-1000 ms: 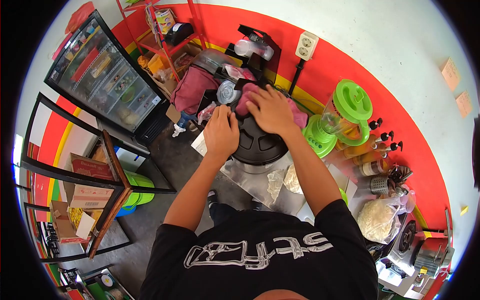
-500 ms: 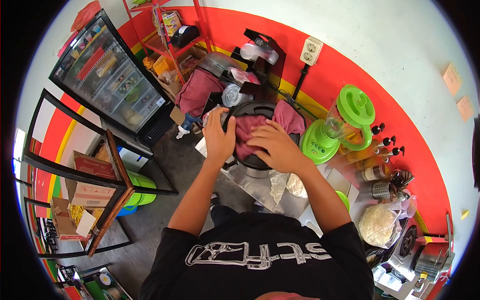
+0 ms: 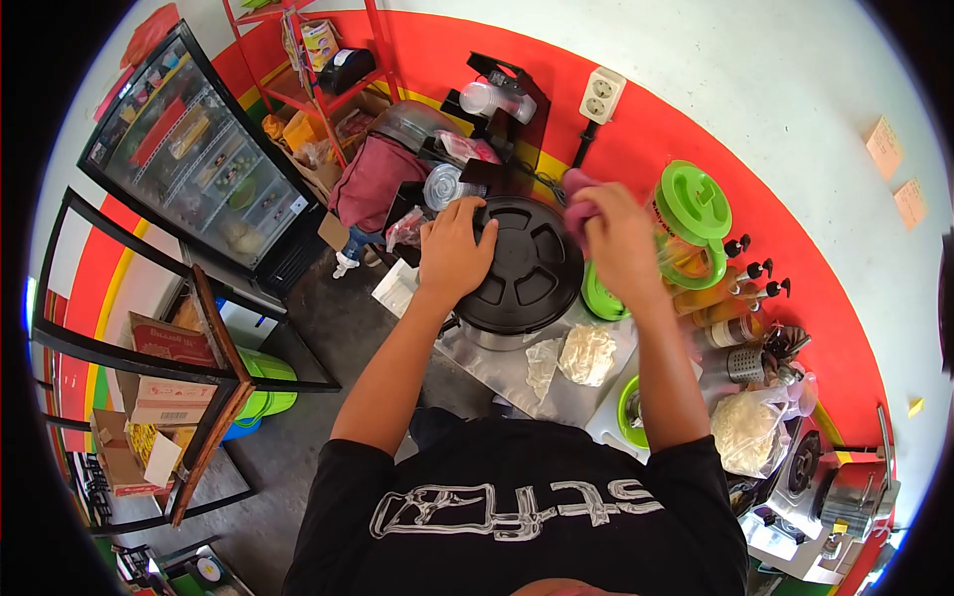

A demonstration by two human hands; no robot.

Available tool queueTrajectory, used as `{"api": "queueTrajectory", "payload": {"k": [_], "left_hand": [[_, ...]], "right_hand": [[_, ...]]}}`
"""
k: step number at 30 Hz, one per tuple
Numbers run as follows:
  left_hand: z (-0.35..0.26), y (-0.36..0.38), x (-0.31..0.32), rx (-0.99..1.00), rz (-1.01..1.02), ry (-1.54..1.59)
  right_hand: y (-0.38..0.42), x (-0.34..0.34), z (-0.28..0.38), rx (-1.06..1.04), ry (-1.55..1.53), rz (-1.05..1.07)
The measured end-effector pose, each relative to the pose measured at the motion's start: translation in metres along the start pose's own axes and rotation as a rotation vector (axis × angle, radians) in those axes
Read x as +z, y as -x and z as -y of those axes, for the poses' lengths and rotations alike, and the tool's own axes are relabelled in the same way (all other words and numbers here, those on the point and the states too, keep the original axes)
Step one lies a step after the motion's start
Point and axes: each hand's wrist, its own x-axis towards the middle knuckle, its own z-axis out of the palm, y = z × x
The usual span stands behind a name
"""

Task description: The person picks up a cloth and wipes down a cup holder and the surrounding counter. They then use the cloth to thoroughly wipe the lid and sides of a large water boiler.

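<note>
A round black lid [image 3: 517, 260] with a ribbed top sits on a metal container [image 3: 502, 341] in front of me. My left hand [image 3: 458, 250] lies open on the lid's left edge, thumb and fingers apart. To the right of the lid, my right hand [image 3: 618, 243] is raised and blurred by motion, closed around a maroon cloth [image 3: 578, 206]. The cloth bunches out from its thumb side. Behind that hand stands a blender with a green lid [image 3: 695, 199]; its green base is partly covered by my right arm.
Noodle-like food in clear plastic [image 3: 587, 355] lies on the metal counter [image 3: 477, 364]. Pump bottles [image 3: 752, 288] line the wall at right, near a large bag of pale food [image 3: 747, 437]. Plastic lids [image 3: 447, 187] and a maroon bag [image 3: 376, 184] are behind the container. A glass-door fridge [image 3: 204, 159] stands left.
The maroon cloth has been lifted off the black lid and carried right in my right hand, uncovering the lid. My left hand has come to rest on the lid's edge.
</note>
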Motion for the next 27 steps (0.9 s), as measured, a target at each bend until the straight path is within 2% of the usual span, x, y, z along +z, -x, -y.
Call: {"api": "queueTrajectory", "payload": {"k": [3, 5, 12, 16, 21, 23, 25, 27], "left_hand": [[0.0, 0.0, 0.001, -0.01, -0.001, -0.018], [-0.001, 0.0, 0.001, -0.017, -0.001, -0.029], [-0.007, 0.001, 0.004, -0.035, -0.045, -0.136], [0.0, -0.003, 0.005, 0.021, -0.055, -0.07], [-0.003, -0.002, 0.002, -0.039, -0.036, -0.062], [-0.001, -0.003, 0.004, -0.033, -0.041, -0.054], [-0.001, -0.001, 0.006, -0.027, -0.034, -0.046], [-0.002, -0.005, 0.006, -0.033, 0.003, 0.009]], "right_hand": [[0.037, 0.07, -0.021, -0.137, 0.207, 0.214], [0.048, 0.068, 0.0, -0.054, 0.207, 0.172], [0.058, 0.071, 0.011, 0.04, 0.263, 0.13], [0.051, 0.074, 0.0, 0.044, 0.131, 0.035], [0.041, 0.066, -0.009, 0.015, -0.032, -0.035], [0.036, 0.051, -0.018, 0.088, -0.164, 0.18], [0.029, 0.027, -0.013, 0.036, -0.175, 0.175], [0.021, 0.01, -0.027, 0.299, -0.376, 0.312]]}}
